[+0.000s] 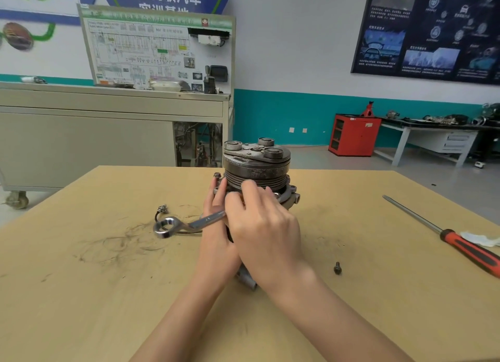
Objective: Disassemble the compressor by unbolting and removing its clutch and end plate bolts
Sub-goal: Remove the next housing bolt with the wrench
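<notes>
The compressor (257, 169) stands upright on the wooden table (108, 280), its clutch plate and grooved pulley on top. My right hand (263, 226) covers the near side of the housing and grips one end of a silver ring spanner (186, 225); the free ring end points left. My left hand (216, 226) lies flat against the compressor's left side, fingers up by a raised bolt (216, 175) at the flange. Where the spanner meets the compressor is hidden under my right hand. A loose black bolt (337, 267) lies on the table to the right.
A long screwdriver (446, 234) with a red and black handle lies at the right, beside a white rag (479, 238). The compressor's black cable and plug (161, 210) trail left. Behind the table stand a grey training bench (108, 123) and a red cabinet (354, 134).
</notes>
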Demonstrator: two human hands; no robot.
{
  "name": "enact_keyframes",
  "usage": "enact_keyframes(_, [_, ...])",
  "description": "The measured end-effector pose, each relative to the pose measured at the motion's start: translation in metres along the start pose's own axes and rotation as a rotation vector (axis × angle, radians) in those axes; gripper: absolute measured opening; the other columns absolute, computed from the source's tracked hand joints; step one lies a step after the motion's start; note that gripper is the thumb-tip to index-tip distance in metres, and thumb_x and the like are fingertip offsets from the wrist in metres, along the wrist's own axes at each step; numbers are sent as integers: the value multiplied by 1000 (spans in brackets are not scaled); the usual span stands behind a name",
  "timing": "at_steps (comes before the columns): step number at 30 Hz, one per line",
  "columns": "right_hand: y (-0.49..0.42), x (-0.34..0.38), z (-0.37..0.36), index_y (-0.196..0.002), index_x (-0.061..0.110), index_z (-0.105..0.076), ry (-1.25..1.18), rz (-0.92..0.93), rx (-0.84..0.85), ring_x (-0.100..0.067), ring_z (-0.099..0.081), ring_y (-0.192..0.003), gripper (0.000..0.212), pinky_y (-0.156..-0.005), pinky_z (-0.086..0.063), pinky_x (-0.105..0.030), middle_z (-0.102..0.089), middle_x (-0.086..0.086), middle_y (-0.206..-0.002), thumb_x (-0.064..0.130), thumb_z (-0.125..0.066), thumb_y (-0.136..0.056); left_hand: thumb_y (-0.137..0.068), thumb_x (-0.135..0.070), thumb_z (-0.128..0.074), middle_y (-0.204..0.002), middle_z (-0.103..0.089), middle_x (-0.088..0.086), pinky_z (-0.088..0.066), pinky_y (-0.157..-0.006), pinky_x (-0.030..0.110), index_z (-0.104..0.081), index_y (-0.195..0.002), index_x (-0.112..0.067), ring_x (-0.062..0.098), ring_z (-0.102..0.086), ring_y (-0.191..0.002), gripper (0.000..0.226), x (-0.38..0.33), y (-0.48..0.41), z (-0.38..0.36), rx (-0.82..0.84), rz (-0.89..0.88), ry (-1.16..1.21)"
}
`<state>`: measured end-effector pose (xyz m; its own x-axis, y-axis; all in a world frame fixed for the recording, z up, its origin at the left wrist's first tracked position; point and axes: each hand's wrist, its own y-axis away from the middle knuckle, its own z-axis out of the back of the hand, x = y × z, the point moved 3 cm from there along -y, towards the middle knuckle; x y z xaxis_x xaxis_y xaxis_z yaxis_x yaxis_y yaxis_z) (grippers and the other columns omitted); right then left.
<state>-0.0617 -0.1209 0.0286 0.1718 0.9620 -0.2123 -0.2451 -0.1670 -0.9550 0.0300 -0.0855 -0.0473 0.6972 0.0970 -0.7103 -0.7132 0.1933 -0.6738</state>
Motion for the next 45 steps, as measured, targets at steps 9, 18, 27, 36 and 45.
enact_keyframes(9, [9, -16, -1, -68, 13, -56, -33, 19, -75, -12, -51, -53, 22, -54, -44, -23, -53, -2, -66, 15, -60, -90, -91, -42, -57, -158, -18, -4, -20, -113, 11, -25, -147, -27, -14, -13, -139, 67, -3, 0, 0, 6, -4, -49])
enact_keyframes(18, [34, -70, -18, -89, 10, -54, -1208, -572, -144, -19, -65, -81, 21, -77, -53, -27, -65, -6, -81, 16, -35, -95, -72, -66, -52, -160, -11, -15, -12, -110, 12, -18, -145, -44, -9, -7, -143, 84, -6, 7, 5, 35, 45, 21])
enact_keyframes(27, [28, -123, -87, -82, 12, -45, -1880, -1148, 365, -11, -50, -59, 29, -47, -39, -20, -65, -2, -75, 13, -25, -102, -71, -66, -52, -160, -8, -18, -14, -113, 22, -15, -145, -45, -11, -6, -142, 85, -9, 7, 5, 40, 61, 27])
enact_keyframes(36, [25, -135, -87, -107, 11, -51, -2030, -1328, 227, -13, -62, -56, 15, -49, -51, -19, -69, -8, -74, 6, -47, -94, -72, -68, -52, -159, -8, -21, -14, -112, 24, -15, -145, -48, -11, -5, -142, 85, -8, 8, 5, 42, 69, 40])
enact_keyframes(45, [-10, -153, -21, -89, 8, -59, -1353, -906, 301, -23, -72, -67, 23, -58, -57, -22, -74, -7, -82, 20, -42, -100, -72, -68, -52, -159, -6, -24, -14, -110, 22, -12, -142, -53, -14, -4, -140, 82, -8, 7, 4, 47, 64, 31])
